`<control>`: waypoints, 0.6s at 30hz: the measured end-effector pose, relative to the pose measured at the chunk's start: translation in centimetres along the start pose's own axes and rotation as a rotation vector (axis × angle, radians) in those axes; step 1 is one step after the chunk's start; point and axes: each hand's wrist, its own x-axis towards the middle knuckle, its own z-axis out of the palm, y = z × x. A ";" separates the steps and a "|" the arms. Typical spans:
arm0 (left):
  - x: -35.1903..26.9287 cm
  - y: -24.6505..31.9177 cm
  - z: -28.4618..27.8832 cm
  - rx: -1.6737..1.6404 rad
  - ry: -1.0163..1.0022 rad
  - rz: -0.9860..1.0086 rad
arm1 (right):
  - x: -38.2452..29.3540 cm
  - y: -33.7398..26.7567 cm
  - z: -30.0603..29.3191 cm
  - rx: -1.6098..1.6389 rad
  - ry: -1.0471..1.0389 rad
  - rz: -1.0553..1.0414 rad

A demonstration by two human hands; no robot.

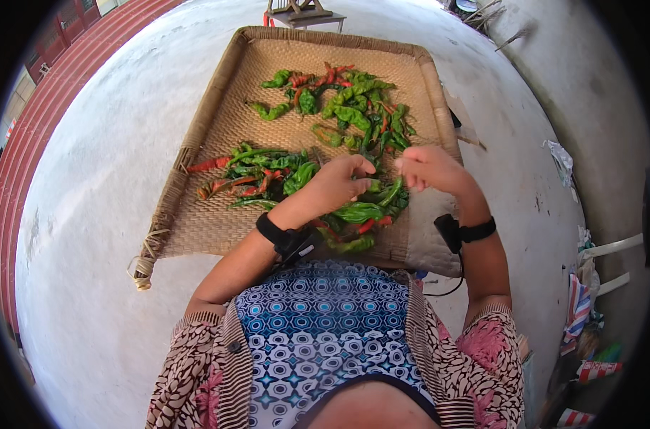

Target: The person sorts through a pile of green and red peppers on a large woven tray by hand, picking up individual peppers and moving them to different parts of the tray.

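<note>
A woven basketwork tray (282,48) with a thick bound rim lies before me, with green and red chili peppers on it. My left hand (340,179) is over the near peppers, its fingers curled towards the right. Close to its fingertips is a green pepper (374,186), but whether they grip it is unclear. My right hand (431,169) is bent inwards above the tray's right side, thumb and fingers drawn together. Just below those fingertips a long green pepper (393,192) slants; contact cannot be made out. Wrinkled green peppers (351,115) form a loose far group, and a red pepper (209,164) points left.
Pale concrete floor (99,161) surrounds the tray. A small table (317,20) stands beyond its far edge. Red steps (62,91) run along the left. Bags, including a striped one (578,305), lie by the wall at right. A cable (448,292) hangs from my right wrist strap.
</note>
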 end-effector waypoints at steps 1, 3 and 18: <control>0.3 -0.6 -0.1 0.297 0.069 0.120 | -0.3 -0.6 -0.5 0.037 0.012 -0.013; 0.3 -0.6 -0.1 0.592 0.136 0.239 | -0.6 -0.7 -1.8 0.078 0.046 -0.048; 0.8 0.3 1.5 1.189 0.136 -0.110 | -0.2 0.0 3.4 -0.565 -0.008 0.053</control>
